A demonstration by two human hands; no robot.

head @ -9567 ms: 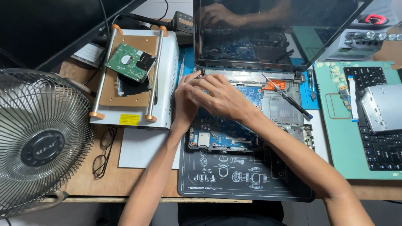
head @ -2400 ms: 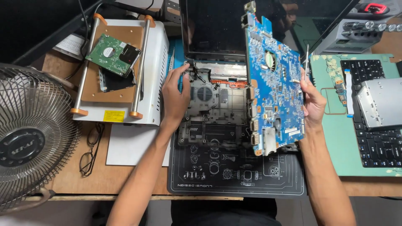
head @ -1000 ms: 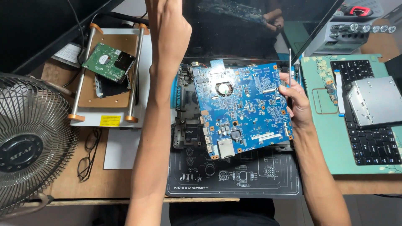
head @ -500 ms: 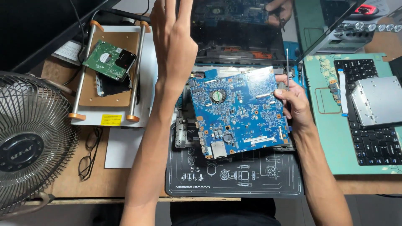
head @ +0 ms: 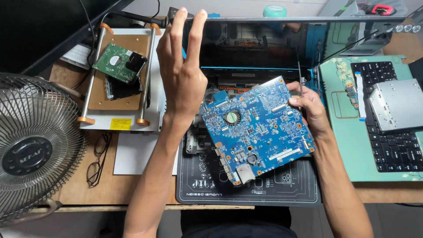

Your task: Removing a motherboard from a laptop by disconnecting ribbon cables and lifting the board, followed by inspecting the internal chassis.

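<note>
I count two hands of mine, the left hand (head: 183,75) and the right hand (head: 308,108), one blue circuit board (head: 257,130), and one open laptop shell with one dark screen (head: 260,44). On the table (head: 110,187) I count one black work mat (head: 264,191), one green mat (head: 352,145), one loose keyboard (head: 394,150), one silver drive (head: 398,105) and one wire-caged fan (head: 33,145). There is also one pair of glasses (head: 99,158), one white sheet of paper (head: 136,154), and one white stand (head: 121,79) carrying one small green board (head: 115,62).
</note>
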